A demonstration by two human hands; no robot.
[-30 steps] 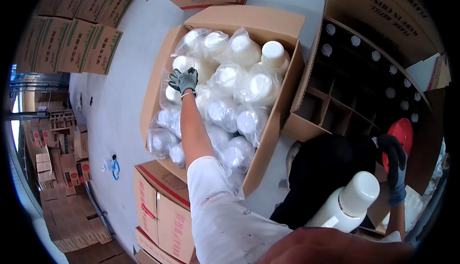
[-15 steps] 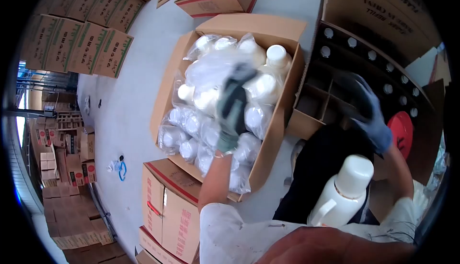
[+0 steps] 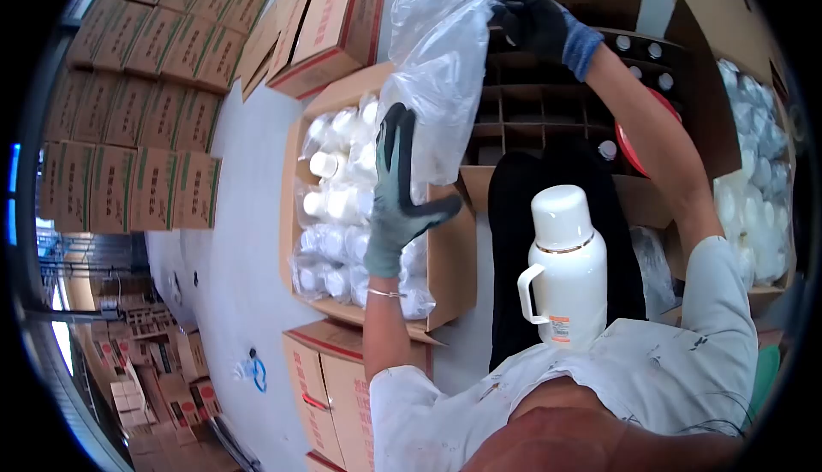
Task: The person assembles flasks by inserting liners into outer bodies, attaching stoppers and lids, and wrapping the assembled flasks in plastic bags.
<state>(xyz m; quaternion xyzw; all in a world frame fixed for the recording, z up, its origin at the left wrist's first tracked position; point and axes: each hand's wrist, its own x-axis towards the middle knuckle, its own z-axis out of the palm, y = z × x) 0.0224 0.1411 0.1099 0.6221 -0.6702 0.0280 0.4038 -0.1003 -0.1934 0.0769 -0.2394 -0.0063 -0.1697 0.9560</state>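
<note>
Cartons stand stacked; right hand holds plastic bag (crinkled).

To me the bag looks like thin, crinkled, shiny plastic and the flask smooth and glossy; I see matt cardboard on the box, soft cloth on the shirt.

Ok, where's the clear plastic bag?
In the head view, upper centre: the clear plastic bag hangs from the right hand, with the open left hand at its lower left.
</note>
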